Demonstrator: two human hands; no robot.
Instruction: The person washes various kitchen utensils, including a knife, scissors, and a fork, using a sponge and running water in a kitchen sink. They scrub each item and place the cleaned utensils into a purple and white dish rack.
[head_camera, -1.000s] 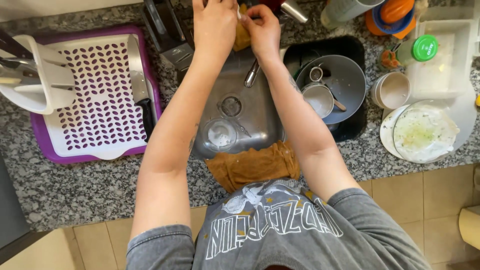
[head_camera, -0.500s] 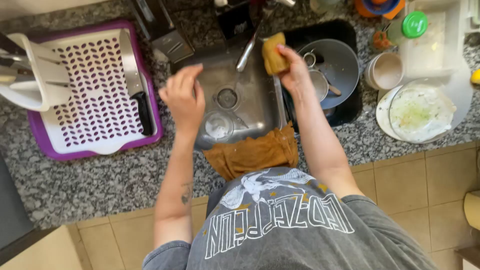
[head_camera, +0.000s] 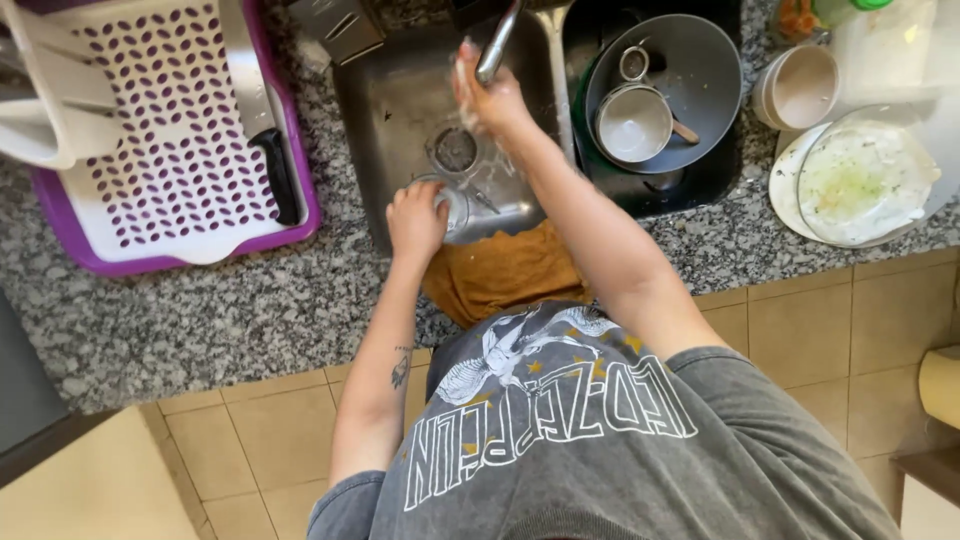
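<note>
My left hand (head_camera: 415, 220) reaches down into the steel sink (head_camera: 390, 110) and grips a clear glass (head_camera: 455, 208) lying near the front wall. My right hand (head_camera: 492, 95) is raised under the metal tap spout (head_camera: 498, 45), wet, with its fingers pointing up beside the spout. Whether it holds anything is hidden. The drain strainer (head_camera: 455, 150) sits between the two hands. An orange cloth (head_camera: 500, 275) hangs over the counter edge in front of the sink.
A purple drying tray (head_camera: 170, 150) with a white perforated insert holds a black-handled knife (head_camera: 272, 170) at left. The right basin holds a grey pan (head_camera: 690, 70) and a small white pot (head_camera: 632, 122). A beige cup (head_camera: 800, 85) and a dirty plate (head_camera: 860, 180) stand on the granite counter (head_camera: 200, 320).
My left hand dropped from the sink's left rim into the basin onto the glass. My right hand moved left from the right basin to the tap; the yellow sponge is no longer seen.
</note>
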